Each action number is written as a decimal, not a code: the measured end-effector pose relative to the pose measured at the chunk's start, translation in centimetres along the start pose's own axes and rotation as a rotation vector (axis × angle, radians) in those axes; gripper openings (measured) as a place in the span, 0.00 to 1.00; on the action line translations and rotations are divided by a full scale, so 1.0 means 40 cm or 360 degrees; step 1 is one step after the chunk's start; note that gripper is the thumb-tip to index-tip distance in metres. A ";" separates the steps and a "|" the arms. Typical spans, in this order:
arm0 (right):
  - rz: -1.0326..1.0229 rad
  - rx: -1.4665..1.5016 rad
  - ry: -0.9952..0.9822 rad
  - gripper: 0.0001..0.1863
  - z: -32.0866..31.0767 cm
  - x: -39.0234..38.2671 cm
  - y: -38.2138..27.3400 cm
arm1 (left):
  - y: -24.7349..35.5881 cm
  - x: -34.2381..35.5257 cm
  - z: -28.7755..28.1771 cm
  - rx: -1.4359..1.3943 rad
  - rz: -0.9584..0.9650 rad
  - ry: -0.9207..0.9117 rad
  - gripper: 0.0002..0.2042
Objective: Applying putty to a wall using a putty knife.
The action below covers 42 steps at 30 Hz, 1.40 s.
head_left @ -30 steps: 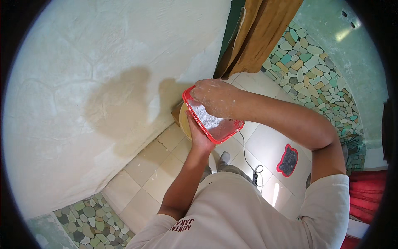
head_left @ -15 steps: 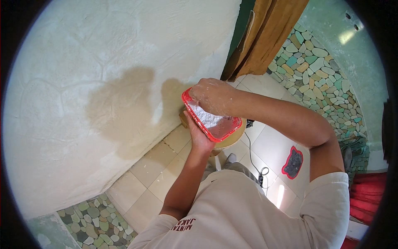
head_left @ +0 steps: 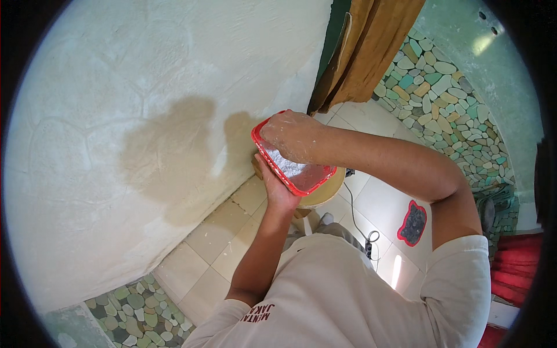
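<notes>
A red-rimmed plastic tub (head_left: 313,182) of white powder (head_left: 290,163) is tilted in front of me. My left hand (head_left: 275,188) grips it from beneath along the near-left side. My right hand (head_left: 288,134), dusted with white, dips into its upper-left end with fingers curled; their tips and anything in them are hidden. Below the tub, a pale yellow round top (head_left: 325,196) rests on a wooden-looking support, partly covered by the tub.
A white plastered wall (head_left: 116,87) rises at left, with a wooden panel (head_left: 368,52) beyond. A cord runs to a power strip (head_left: 368,249) on the tiles, near a red-edged dark mat (head_left: 413,223). Pebbled flooring (head_left: 441,98) and red fabric (head_left: 513,267) lie right.
Both hands and the tub have shifted slightly up and left. My right hand remains inside the tub. More of the round yellow top shows below it than a second ago.
</notes>
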State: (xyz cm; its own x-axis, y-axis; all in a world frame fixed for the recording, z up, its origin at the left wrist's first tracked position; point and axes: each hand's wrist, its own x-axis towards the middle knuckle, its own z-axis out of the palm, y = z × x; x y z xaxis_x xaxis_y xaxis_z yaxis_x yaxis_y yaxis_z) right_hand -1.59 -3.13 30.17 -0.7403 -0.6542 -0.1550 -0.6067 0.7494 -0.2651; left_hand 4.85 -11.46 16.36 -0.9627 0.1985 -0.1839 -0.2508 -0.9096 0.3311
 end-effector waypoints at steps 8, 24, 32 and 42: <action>-0.0074 0.0327 0.0467 0.10 0.019 -0.004 0.047 | -0.007 0.005 -0.026 -0.0038 -0.0037 0.0024 0.34; 0.0482 0.2714 0.0052 0.12 0.170 -0.107 0.349 | 0.026 -0.089 -0.212 -0.0038 0.0415 -0.0060 0.30; 0.0829 0.3010 -0.0483 0.05 0.828 0.038 0.531 | 0.052 -0.295 -0.192 -0.0322 0.0600 -0.0081 0.36; 0.1086 0.2392 -0.0448 0.04 1.377 0.115 0.695 | 0.003 -0.420 -0.097 -0.0214 0.0969 0.0193 0.36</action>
State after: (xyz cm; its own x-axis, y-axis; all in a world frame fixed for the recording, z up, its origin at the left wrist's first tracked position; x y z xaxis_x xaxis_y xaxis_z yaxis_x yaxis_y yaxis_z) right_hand -5.93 9.07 -30.32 -0.5610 -0.3936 -0.7283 0.7038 0.2363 -0.6699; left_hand 21.40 -16.31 15.91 -0.9085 -0.4043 -0.1056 0.3604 -0.8860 0.2918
